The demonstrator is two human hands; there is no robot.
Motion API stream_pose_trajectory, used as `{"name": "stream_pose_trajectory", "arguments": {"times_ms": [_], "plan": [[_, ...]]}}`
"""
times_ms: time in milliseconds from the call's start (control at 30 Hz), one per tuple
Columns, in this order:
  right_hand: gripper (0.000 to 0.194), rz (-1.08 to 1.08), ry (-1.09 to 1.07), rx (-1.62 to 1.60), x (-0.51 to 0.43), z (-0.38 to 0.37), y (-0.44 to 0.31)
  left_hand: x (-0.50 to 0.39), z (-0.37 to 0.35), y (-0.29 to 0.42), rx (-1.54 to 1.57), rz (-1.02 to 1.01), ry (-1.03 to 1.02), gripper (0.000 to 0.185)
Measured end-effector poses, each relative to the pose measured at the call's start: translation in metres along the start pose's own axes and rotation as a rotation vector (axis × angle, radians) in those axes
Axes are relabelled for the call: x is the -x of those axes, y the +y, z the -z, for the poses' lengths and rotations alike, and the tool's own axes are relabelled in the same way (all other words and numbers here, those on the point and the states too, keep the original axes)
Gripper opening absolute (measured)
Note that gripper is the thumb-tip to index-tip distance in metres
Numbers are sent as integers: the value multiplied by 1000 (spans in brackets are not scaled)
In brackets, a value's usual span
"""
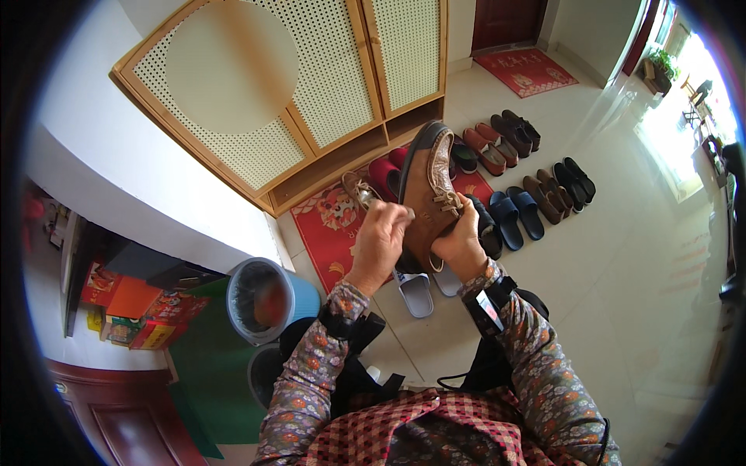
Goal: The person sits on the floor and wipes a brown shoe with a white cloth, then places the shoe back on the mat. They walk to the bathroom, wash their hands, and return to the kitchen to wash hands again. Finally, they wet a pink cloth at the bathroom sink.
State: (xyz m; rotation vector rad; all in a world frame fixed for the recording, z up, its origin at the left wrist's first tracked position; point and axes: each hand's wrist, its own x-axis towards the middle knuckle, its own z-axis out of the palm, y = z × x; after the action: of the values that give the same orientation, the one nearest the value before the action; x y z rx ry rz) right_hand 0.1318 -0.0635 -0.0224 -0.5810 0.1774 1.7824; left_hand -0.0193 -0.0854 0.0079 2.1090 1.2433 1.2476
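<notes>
My right hand point(463, 239) grips a brown leather lace-up shoe point(428, 186) by its heel end and opening, holding it up with the toe pointing away from me and its dark sole turned to the left. At the shoe's left side is my left hand point(382, 239), its fingers bent together near the sole edge; whether something small lies between the fingertips cannot be told. Another brown shoe point(358, 187) rests on the red mat point(317, 239) behind, beside crimson slippers point(383, 175). Below the held shoe, pale grey slippers point(417, 294) lie on the tiles.
A wooden cabinet point(332, 70) with woven panels stands at the back. Blue slippers point(507, 218), brown shoes point(545, 198) and black shoes point(574, 183) sit to the right. Near my left forearm stands a blue bin point(303, 297), with boxes point(140, 303) on the far left.
</notes>
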Motion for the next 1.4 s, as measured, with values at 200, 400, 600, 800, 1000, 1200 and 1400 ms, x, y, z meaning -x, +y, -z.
{"name": "stream_pose_trajectory", "arguments": {"times_ms": [200, 400, 600, 800, 1000, 1200, 1400], "plan": [[40, 114, -94, -47, -2, 2, -4, 18, -3, 14, -14, -24, -234, 12], [34, 80, -199, -38, -10, 14, 1, -7, -20, 20, 28, -132, -79, 13], [37, 95, -111, -15, -6, 7, -3, 8, -6, 18, -88, -136, -167, 12], [39, 122, -234, -65, -10, 10, -9, 4, -9, 20, -37, -136, -141, 12], [38, 52, -234, -22, -17, 16, -7, -1, -17, 18, -35, -181, -93, 13], [39, 136, -198, -92, 4, -7, -24, 18, -5, 8, -49, -37, -229, 10], [37, 164, -85, -106, 13, -18, -22, -3, -13, 5, 23, -64, -26, 10]]}}
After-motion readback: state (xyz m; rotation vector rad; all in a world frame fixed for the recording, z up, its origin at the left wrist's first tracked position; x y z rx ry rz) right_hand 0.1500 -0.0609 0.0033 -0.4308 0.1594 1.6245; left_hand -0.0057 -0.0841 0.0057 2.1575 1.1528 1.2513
